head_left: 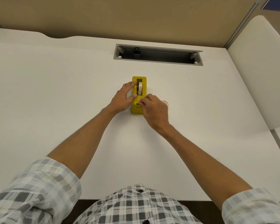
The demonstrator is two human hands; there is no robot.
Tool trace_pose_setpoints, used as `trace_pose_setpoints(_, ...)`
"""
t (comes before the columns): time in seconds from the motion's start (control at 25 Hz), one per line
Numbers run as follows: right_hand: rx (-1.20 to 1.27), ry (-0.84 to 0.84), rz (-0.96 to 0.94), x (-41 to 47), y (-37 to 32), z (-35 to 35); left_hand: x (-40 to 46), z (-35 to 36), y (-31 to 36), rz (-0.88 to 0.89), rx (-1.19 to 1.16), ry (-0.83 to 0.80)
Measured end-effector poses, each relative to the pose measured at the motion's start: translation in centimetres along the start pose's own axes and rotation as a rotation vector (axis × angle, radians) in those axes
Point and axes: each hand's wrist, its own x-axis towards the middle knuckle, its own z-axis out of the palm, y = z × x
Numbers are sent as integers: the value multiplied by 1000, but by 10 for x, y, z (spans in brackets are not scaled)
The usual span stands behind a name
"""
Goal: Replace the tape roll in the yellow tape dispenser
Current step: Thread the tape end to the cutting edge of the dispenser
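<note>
A yellow tape dispenser (143,85) stands lengthwise on the white desk (55,94), with a pale tape roll (140,88) seated upright in its slot. My left hand (123,99) rests against the dispenser's left side, fingers spread along it and thumb on top near the roll. My right hand (154,109) is at the near, cutter end, thumb and forefinger pinched together on the tape end there. A clear, nearly see-through ring (166,102), possibly another tape roll, lies on the desk just right of my right hand, mostly hidden by it.
A grey open cable tray (158,54) is cut into the desk behind the dispenser. A tan partition wall (136,16) closes the back, and a white side panel (257,70) stands at the right. Plaid shirt sleeves fill the bottom of the view.
</note>
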Motion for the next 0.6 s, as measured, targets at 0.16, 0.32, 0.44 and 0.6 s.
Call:
trace_pose_setpoints(0.16, -57, 33, -76, -9, 0, 2, 0, 0, 1, -1, 9, -5)
trace_pose_setpoints(0.32, -65, 64, -79, -13, -1, 4, -1, 0, 2, 4, -2, -7)
trace_pose_setpoints(0.44, -55, 64, -70, -15, -1, 5, -1, -1, 1, 3, 6, -3)
trace_pose_setpoints(0.6, -49, 66, -87, -19, -1, 6, 0, -1, 0, 4, 1, -6)
